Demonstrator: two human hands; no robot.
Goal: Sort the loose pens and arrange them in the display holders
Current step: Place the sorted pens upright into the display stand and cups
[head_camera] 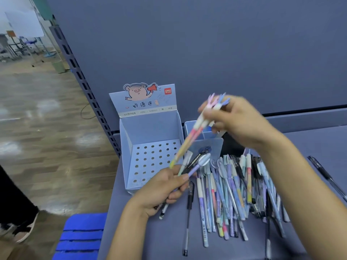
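Cardboard display box [150, 156] sits at the left rear of the table [150, 231], in front of the rear panel [187, 44]. Plastic holder [189, 128] is just right of the box. Pile of loose pens [234, 184] lies on the table, right of the box and in front of the holder. Single pen [188, 212] lies just left of the pile, and another pen [326, 175] lies apart on the right. Left hand [161, 192] is in front of the box, gripping a few pens [197, 162]. Right hand [238, 122] is above the holder, gripping a bundle of pens [189, 139] that slants down toward the box. Stool [82, 235] stands left of the table.
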